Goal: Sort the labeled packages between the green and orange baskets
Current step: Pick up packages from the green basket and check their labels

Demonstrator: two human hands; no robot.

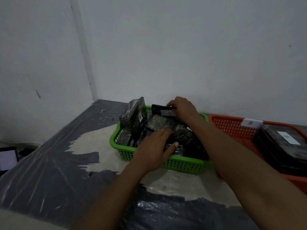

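Observation:
A green basket (182, 165) stands mid-table, filled with several black plastic-wrapped packages (159, 124). One tall package (135, 114) with a white "A" label leans upright at its far left. My right hand (182, 108) grips a small black package with a white "A" label (163, 110) over the basket's far rim. My left hand (154, 146) lies with straight fingers on the packages inside the basket, thumb out. To the right stands an orange basket (232, 128) with a "B" tag (250, 122), holding a black package with a white label (282, 143).
The table is covered with dark plastic sheeting (49, 163) with pale torn patches. White walls meet in a corner behind. A screen-like object (7, 157) sits at the far left edge. My right forearm crosses in front of the orange basket.

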